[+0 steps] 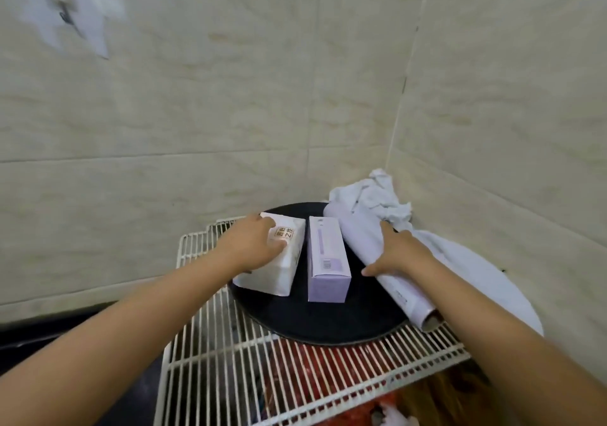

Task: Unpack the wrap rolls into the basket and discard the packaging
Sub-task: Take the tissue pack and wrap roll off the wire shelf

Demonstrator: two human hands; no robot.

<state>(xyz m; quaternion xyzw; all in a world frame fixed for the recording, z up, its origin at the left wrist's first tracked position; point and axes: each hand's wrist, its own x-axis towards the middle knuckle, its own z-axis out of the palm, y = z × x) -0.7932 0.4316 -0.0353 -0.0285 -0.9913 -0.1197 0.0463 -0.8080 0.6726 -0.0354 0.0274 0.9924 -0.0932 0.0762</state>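
Two hands down, left hand (259,245) gripping white box (272,268), right hand (399,253) clasping wrap roll (368,245), fingertips hidden.

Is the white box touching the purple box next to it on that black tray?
Apart. The head view shows a strip of black tray plainly visible between the white box and the purple box along their whole length.

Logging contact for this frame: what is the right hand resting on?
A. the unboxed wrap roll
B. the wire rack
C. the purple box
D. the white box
A: the right hand lies on the wrap roll at the black tray's right edge, apart from the purple box.
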